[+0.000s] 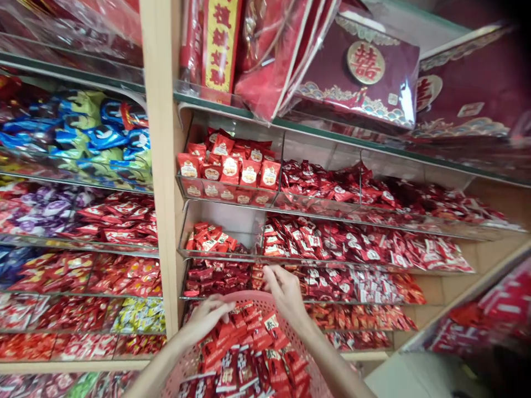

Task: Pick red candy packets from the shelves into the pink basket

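Note:
A pink plastic basket (248, 299) sits low in the middle, heaped with red wrapped candies (249, 354). My left hand (207, 316) rests on the basket's far left rim, fingers curled over the candies there. My right hand (284, 292) reaches up past the rim toward the clear shelf tray (215, 255) above, fingers bent in a pinch at the tray's front edge; what they hold, if anything, I cannot make out. That tray holds a small pile of red candy packs (209, 239) at its left.
Clear trays of red sweets (352, 246) fill the shelves to the right. A wooden upright (164, 182) divides them from blue (95, 138), purple and red candy shelves on the left. Dark red gift boxes (360, 72) lean on the top shelf.

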`<action>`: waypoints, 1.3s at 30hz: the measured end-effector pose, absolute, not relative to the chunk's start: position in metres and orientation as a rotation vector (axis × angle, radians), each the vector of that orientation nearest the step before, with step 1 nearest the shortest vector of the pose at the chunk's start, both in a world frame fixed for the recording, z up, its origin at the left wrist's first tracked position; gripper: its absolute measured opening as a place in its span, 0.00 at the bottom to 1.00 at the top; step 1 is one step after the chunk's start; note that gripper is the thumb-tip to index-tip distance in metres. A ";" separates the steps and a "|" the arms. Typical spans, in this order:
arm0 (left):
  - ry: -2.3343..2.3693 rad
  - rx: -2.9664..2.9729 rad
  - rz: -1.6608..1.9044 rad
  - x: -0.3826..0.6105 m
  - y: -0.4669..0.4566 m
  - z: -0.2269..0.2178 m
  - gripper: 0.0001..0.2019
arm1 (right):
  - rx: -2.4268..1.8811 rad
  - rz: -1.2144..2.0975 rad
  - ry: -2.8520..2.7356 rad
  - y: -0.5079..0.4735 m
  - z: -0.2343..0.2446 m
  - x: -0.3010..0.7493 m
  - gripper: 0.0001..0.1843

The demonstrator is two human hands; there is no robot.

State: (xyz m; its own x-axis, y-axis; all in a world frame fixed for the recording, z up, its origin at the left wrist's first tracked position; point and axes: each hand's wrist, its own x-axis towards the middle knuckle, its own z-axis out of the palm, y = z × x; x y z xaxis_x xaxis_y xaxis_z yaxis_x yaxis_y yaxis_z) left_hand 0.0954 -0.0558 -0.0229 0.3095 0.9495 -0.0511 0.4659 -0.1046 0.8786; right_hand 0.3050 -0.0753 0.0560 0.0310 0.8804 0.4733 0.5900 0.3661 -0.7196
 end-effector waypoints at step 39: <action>1.330 2.146 0.377 0.220 -0.035 -0.009 0.34 | -2.357 0.278 -1.867 -0.119 0.025 0.378 0.21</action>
